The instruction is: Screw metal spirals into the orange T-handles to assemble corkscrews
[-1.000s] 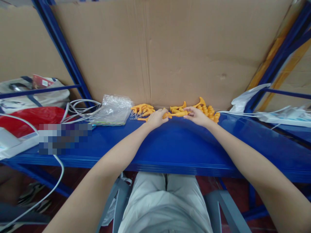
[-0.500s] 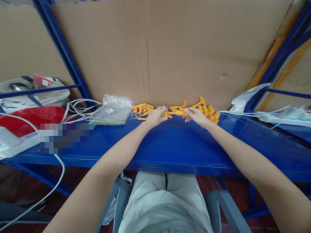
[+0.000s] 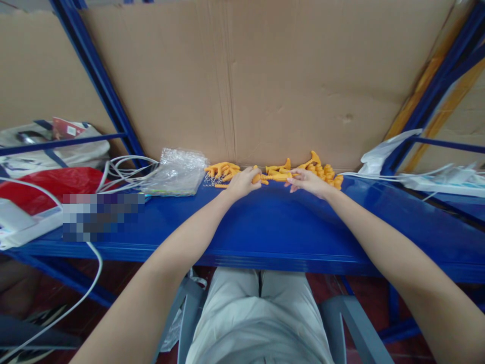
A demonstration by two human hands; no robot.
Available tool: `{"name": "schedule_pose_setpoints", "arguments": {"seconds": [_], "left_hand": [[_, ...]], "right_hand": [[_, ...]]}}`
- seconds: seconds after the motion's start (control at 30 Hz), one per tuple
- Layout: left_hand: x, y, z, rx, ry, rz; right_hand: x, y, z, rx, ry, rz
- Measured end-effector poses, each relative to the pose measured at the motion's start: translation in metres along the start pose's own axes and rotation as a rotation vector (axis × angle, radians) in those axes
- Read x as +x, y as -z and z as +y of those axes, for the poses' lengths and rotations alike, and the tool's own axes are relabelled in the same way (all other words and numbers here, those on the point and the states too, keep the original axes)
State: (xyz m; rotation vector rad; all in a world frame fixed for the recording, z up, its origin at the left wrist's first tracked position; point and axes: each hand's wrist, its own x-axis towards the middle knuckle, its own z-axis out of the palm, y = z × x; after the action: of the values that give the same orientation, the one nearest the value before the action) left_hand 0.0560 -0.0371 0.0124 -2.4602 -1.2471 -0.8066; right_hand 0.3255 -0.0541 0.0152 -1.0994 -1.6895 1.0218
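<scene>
Near the back of the blue table (image 3: 265, 222), my left hand (image 3: 242, 183) is closed around an orange plastic piece (image 3: 257, 178), whose narrow ends stick out past the fingers. My right hand (image 3: 307, 182) pinches the end of an orange rod-like part (image 3: 279, 177), which points toward the left hand; whether the two pieces are joined is too small to tell. Left of the hands lie orange branching parts (image 3: 222, 169) with small metallic bits (image 3: 212, 180). Behind are curved orange parts (image 3: 280, 167), and a heap of knobbly orange pieces (image 3: 329, 174) sits beyond my right hand.
A clear plastic bag (image 3: 176, 172) lies left of the parts, near coiled white cables (image 3: 131, 162) and a red bag (image 3: 56, 184). A cardboard panel (image 3: 265, 81) stands behind the table. Blue frame posts (image 3: 100, 81) rise at both sides. A white power strip (image 3: 450, 187) lies far right.
My right hand's fingers have shifted slightly along the rod-like part, showing more of its end. The left hand stays in nearly the same place.
</scene>
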Motion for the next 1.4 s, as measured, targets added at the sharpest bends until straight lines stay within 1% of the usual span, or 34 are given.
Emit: {"name": "schedule_pose_setpoints", "arguments": {"seconds": [0.27,0.43,0.63,0.9,1.03,1.13,1.23,1.4], "left_hand": [[-0.001,-0.001,-0.002,0.011,-0.034,-0.002],[-0.002,0.003,0.002,0.022,0.002,-0.029],[-0.002,0.006,0.005,0.057,-0.007,-0.049],[-0.001,0.003,0.000,0.064,-0.020,-0.004],[0.000,0.003,0.001,0.051,-0.028,-0.012],[0.000,0.002,0.000,0.030,-0.036,-0.022],[0.001,-0.001,-0.002,0.005,-0.039,-0.004],[0.001,-0.002,-0.003,-0.034,-0.044,0.025]], "right_hand": [[-0.009,-0.004,-0.013,-0.031,-0.002,-0.090],[-0.010,-0.006,-0.017,-0.029,-0.010,-0.086],[-0.008,-0.009,-0.016,-0.001,-0.033,-0.091],[-0.006,-0.017,-0.018,0.059,-0.126,-0.035],[-0.003,-0.018,-0.011,0.065,-0.203,-0.055],[-0.001,-0.015,-0.007,0.043,-0.229,-0.061],[-0.002,-0.011,-0.005,0.064,-0.200,-0.078],[-0.003,-0.003,-0.004,0.052,-0.070,-0.093]]}}
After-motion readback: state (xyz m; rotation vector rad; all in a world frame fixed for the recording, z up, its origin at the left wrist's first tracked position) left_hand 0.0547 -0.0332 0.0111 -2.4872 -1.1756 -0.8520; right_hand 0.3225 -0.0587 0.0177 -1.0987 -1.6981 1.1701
